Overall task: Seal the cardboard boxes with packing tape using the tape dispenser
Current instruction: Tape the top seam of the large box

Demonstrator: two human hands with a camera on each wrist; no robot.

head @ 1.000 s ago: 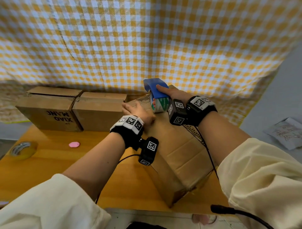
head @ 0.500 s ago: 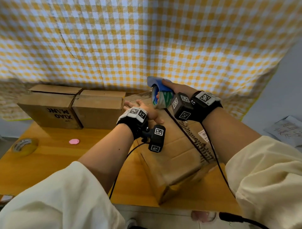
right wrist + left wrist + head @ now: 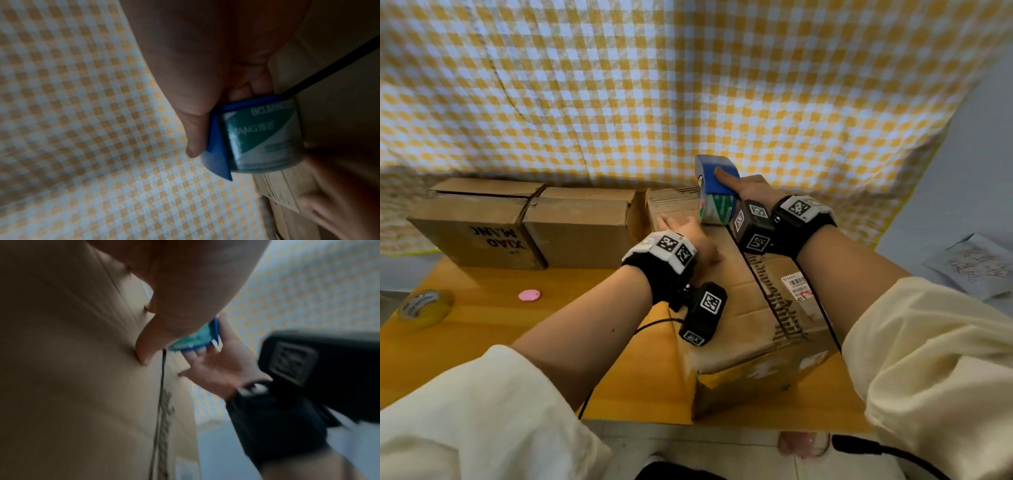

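A long cardboard box (image 3: 753, 308) lies slanted on the wooden table (image 3: 482, 335), its top flaps closed along a dark seam (image 3: 160, 402). My left hand (image 3: 688, 236) lies flat on the box top (image 3: 61, 369), fingers straight, thumb (image 3: 144, 344) pressing the cardboard beside the seam. My right hand (image 3: 753, 192) grips the blue tape dispenser (image 3: 717, 178) with its green-printed tape roll (image 3: 261, 138) at the box's far end, the thumb (image 3: 195, 139) on the blue housing. Whether the tape touches the box is hidden.
Two more cardboard boxes (image 3: 479, 226) (image 3: 582, 226) stand side by side at the back left. A spare tape roll (image 3: 424, 305) and a small pink object (image 3: 529, 294) lie on the left of the table. A yellow checked cloth (image 3: 688, 85) hangs behind.
The box has turned and slid nearer the table's front edge. My left hand stayed flat on its top; the right hand kept hold of the dispenser at the far end.
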